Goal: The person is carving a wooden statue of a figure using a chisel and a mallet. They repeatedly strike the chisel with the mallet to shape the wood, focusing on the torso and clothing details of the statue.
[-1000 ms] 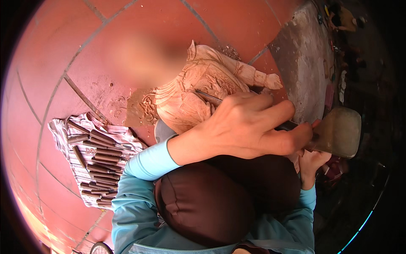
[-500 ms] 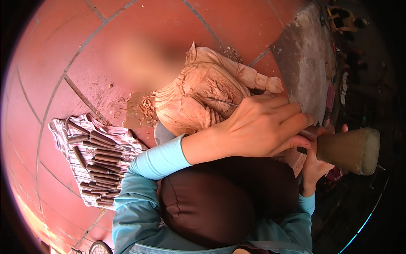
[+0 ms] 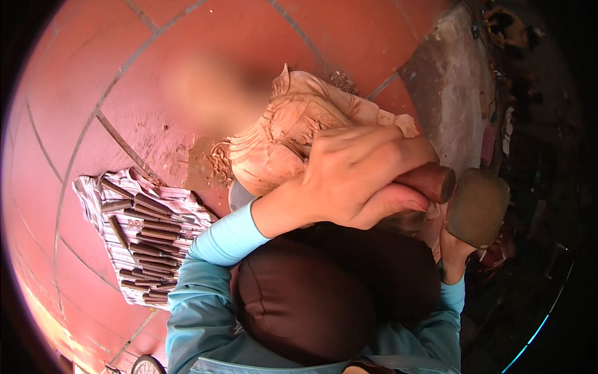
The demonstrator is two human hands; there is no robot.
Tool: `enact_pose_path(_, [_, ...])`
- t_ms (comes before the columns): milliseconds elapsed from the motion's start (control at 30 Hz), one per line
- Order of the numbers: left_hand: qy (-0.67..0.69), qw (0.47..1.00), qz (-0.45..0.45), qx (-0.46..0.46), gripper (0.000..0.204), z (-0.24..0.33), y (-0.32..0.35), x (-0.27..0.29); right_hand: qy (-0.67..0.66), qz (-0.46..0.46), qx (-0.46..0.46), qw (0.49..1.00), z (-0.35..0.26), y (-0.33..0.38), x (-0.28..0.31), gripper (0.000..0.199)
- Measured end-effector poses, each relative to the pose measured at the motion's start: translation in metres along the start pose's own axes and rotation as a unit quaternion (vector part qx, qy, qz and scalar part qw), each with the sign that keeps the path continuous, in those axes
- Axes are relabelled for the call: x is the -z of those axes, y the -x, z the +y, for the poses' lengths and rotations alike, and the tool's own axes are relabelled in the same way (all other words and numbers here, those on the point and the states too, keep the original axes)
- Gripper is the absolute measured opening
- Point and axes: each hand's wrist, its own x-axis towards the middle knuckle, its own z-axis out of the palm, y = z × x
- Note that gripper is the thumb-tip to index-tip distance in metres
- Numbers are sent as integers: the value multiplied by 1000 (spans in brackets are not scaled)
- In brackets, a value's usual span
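My left hand [image 3: 358,181] is closed around a chisel with a reddish-brown handle [image 3: 431,182], whose butt end sticks out to the right of my fingers. The blade is hidden under the hand, which rests against a pale carved wooden piece [image 3: 289,134] standing on the red tiled floor. My right hand [image 3: 453,257] shows only in part, low at the right, and grips a wooden mallet [image 3: 477,207]. The mallet's head is right beside the chisel's butt end.
A striped cloth [image 3: 93,193] with several dark-handled chisels [image 3: 146,240] lies on the floor at the left. Wood shavings [image 3: 218,165] sit by the carving's base. My knee in dark brown trousers [image 3: 305,299] fills the lower middle. A grey slab [image 3: 451,93] borders the tiles at the right.
The mallet has swung in leftward, close to the chisel's butt. My left hand has shifted along the carving and now covers the blade that showed before.
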Motion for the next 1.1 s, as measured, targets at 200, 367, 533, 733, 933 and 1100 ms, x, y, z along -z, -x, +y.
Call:
enact_pose_path(200, [-122, 980, -110, -117, 26, 12, 0, 9, 23, -26, -97, 995, -7, 10, 2, 59])
enact_pose_path(367, [-67, 986, -135, -73, 27, 7, 9, -27, 104, -38, -50, 993, -21, -6, 8, 78])
enact_pose_path(533, [-24, 990, -139, -25, 39, 10, 5, -26, 60, -80, -33, 994, -10, 0, 17, 80])
enact_pose_path(733, [-30, 991, -130, -26, 39, 10, 5, -25, -38, -74, -123, 989, -16, 5, 15, 80])
enact_pose_path(933, [-30, 996, -80, -35, 36, 8, 7, -30, -119, 11, -110, 987, -25, -2, 6, 71])
enact_pose_path(1100, [-32, 996, -70, -39, 36, 6, 6, -31, -110, 15, -132, 985, -28, -5, 8, 68])
